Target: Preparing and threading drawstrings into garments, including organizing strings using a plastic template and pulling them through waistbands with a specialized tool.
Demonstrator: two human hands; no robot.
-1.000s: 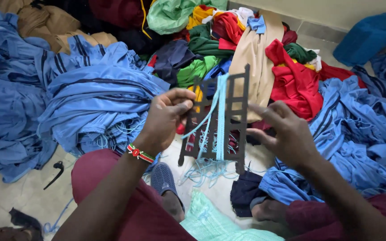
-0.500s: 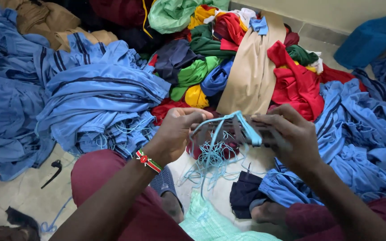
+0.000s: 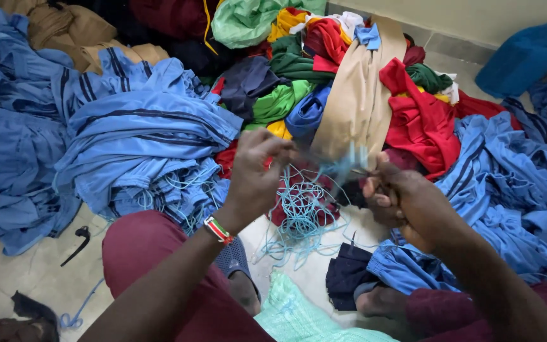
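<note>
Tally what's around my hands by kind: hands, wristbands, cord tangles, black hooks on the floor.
Bare hands: 2, left hand, right hand
Beaded striped wristband: 1
Tangle of light blue cord: 1
Black curved hook on floor: 1
Total: 5

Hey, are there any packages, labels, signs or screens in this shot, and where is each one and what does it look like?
No labels, signs or screens show.
Pale green woven sack: on the floor at the bottom centre, between the person's knees, crumpled, mesh-like weave; the nearest thing to a package.
Blue bag-like bundle: top right by the wall, rounded, plain blue; whether it is a bag or folded cloth is unclear.
</note>
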